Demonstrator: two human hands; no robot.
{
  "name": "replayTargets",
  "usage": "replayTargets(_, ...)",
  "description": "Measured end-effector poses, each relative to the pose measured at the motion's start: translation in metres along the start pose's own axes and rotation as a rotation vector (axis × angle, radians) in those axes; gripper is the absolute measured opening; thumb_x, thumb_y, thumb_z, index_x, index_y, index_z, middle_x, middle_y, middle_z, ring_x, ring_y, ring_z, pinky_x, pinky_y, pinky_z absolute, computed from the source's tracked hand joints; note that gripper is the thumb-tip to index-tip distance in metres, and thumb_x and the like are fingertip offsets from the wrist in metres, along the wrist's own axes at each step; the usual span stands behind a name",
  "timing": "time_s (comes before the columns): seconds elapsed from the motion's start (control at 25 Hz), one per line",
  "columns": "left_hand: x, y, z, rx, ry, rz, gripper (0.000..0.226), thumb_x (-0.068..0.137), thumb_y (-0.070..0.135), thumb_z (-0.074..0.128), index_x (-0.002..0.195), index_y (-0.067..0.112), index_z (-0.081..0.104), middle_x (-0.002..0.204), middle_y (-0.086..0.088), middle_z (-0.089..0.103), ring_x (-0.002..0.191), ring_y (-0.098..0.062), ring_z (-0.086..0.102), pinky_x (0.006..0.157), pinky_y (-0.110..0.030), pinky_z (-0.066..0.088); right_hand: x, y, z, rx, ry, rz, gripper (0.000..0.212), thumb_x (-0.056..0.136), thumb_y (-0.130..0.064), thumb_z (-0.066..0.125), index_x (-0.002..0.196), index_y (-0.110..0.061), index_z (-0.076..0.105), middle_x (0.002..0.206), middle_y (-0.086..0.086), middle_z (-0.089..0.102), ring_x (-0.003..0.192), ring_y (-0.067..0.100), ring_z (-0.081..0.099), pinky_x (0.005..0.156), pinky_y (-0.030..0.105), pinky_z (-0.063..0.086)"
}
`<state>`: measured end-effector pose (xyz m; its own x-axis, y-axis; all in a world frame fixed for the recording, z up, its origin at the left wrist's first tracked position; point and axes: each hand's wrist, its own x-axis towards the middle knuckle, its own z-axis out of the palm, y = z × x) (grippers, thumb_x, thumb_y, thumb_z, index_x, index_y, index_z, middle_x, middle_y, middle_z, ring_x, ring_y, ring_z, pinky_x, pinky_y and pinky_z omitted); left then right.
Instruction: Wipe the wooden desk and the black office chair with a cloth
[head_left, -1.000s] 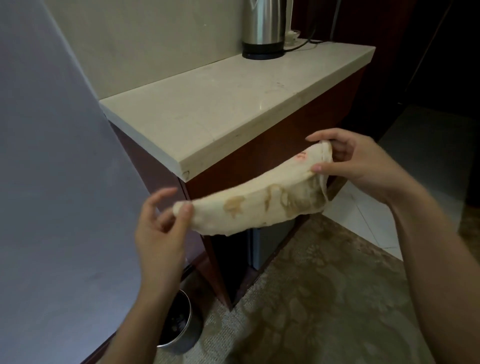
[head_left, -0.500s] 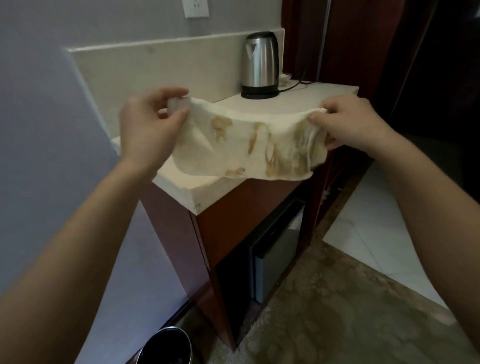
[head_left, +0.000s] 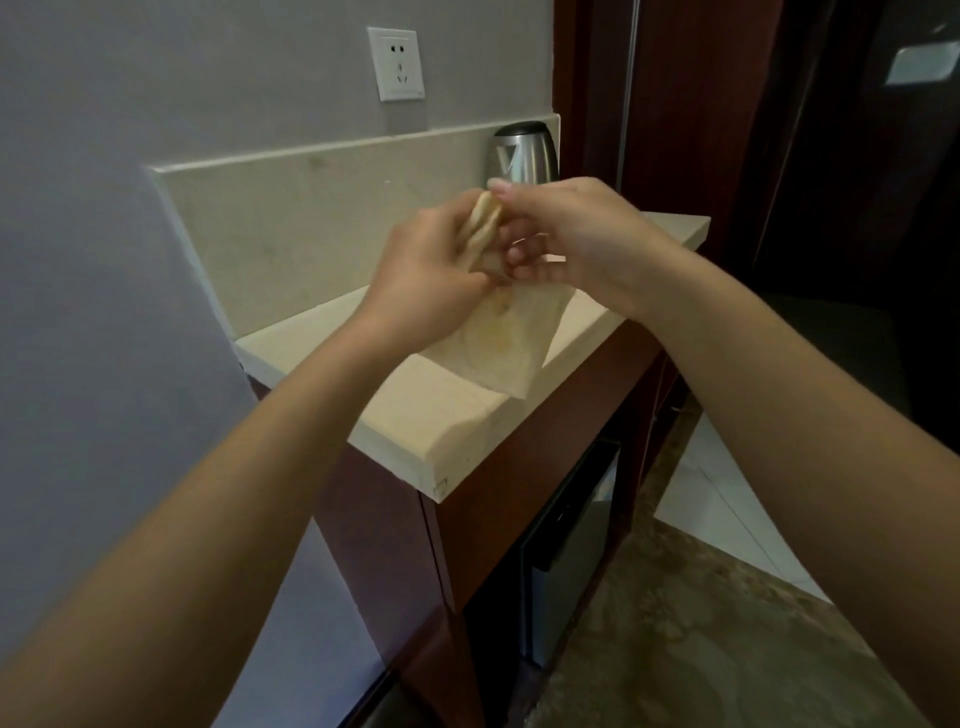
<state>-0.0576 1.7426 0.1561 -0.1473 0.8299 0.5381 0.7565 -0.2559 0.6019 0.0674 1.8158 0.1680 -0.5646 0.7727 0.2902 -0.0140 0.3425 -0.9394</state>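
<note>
In the head view we hold a stained cream cloth (head_left: 501, 343) up in front of us with both hands. Our left hand (head_left: 427, 274) has its fingers curled round the bunched top edge. Our right hand (head_left: 576, 239) pinches the same edge from the other side, its forefinger laid over the top. The two hands sit close together with only the gathered fabric between them. We judge that bringing the ends together like this is a fold, meant to make a thicker pad with a cleaner face for wiping.

Below the hands the rest of the cloth hangs as a tapering flap. Its lower corner reaches the front edge of the cream stone surface (head_left: 415, 415); we cannot tell whether it rests there or hangs just above.

That surface tops a red-brown wooden cabinet (head_left: 519, 493). We cannot say whether this is the desk the task means, and no black office chair is in view. A steel electric kettle (head_left: 524, 156) stands at the far back corner, near a white wall socket (head_left: 396, 63), which probably explains its spot. A dark mini fridge (head_left: 566, 571) sits in the recess beneath. By our reading, no wiping has begun.
</note>
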Motion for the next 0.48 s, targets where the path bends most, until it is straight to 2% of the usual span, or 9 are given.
replayTargets(0.08, 0.005, -0.012, -0.016, -0.164, 0.021, -0.048, 0.046, 0.082, -0.005, 0.062, 0.117, 0.025, 0.060, 0.100, 0.012, 0.063, 0.096, -0.007, 0.062, 0.083, -0.029, 0.055, 0.003, 0.008, -0.005, -0.108, -0.015, -0.028, 0.037, 0.086, -0.040, 0.063, 0.111, -0.013, 0.063, 0.096, -0.004, 0.065, 0.087, 0.009, 0.062, 0.080, 0.027, 0.051)
replayTargets(0.16, 0.011, -0.024, -0.031, -0.259, 0.023, -0.089, 0.045, 0.085, -0.006, 0.061, 0.116, 0.027, 0.059, 0.103, 0.015, 0.061, 0.096, -0.004, 0.062, 0.080, -0.022, 0.054, 0.005, 0.022, -0.004, -0.230, -0.097, 0.067, 0.064, 0.075, -0.048, 0.068, 0.131, -0.023, 0.049, 0.120, -0.004, 0.059, 0.108, 0.011, 0.057, 0.093, 0.032, 0.045)
replayTargets(0.2, 0.014, -0.028, -0.037, -0.264, 0.000, -0.097, 0.044, 0.085, -0.004, 0.061, 0.119, 0.025, 0.059, 0.108, 0.012, 0.062, 0.098, -0.006, 0.062, 0.081, -0.024, 0.055, 0.005, 0.029, -0.001, -0.211, -0.160, 0.125, 0.072, 0.072, -0.046, 0.069, 0.136, -0.026, 0.042, 0.126, -0.003, 0.058, 0.112, 0.014, 0.057, 0.097, 0.034, 0.044)
replayTargets(0.28, 0.023, -0.043, -0.054, -0.244, -0.109, -0.156, 0.048, 0.087, -0.001, 0.061, 0.127, 0.024, 0.057, 0.116, 0.005, 0.061, 0.103, -0.013, 0.063, 0.082, -0.031, 0.057, 0.013, 0.046, 0.013, -0.065, -0.260, 0.183, 0.065, 0.078, -0.030, 0.071, 0.135, -0.023, 0.043, 0.121, 0.003, 0.064, 0.107, 0.018, 0.064, 0.095, 0.035, 0.050)
replayTargets(0.36, 0.035, -0.058, -0.073, -0.201, -0.270, -0.292, 0.055, 0.087, 0.001, 0.060, 0.132, 0.032, 0.052, 0.117, 0.004, 0.060, 0.102, -0.017, 0.063, 0.078, -0.034, 0.059, 0.026, 0.058, 0.030, 0.029, -0.324, 0.217, 0.042, 0.086, -0.018, 0.066, 0.125, -0.014, 0.053, 0.112, 0.007, 0.069, 0.099, 0.019, 0.068, 0.087, 0.031, 0.056)
replayTargets(0.44, 0.050, -0.076, -0.085, -0.092, -0.397, -0.418, 0.053, 0.087, 0.006, 0.062, 0.129, 0.036, 0.053, 0.114, 0.005, 0.060, 0.100, -0.018, 0.064, 0.075, -0.035, 0.059, 0.042, 0.066, 0.045, 0.038, -0.410, 0.262, 0.026, 0.089, -0.018, 0.062, 0.115, -0.011, 0.060, 0.104, 0.005, 0.072, 0.086, 0.016, 0.070, 0.073, 0.024, 0.057)
replayTargets(0.48, 0.059, -0.088, -0.088, -0.025, -0.402, -0.462, 0.048, 0.086, 0.010, 0.065, 0.126, 0.034, 0.054, 0.114, 0.004, 0.060, 0.098, -0.019, 0.064, 0.075, -0.036, 0.059, 0.055, 0.070, 0.052, 0.035, -0.464, 0.296, 0.024, 0.090, -0.019, 0.062, 0.113, -0.011, 0.062, 0.098, 0.004, 0.072, 0.076, 0.013, 0.068, 0.064, 0.020, 0.054)
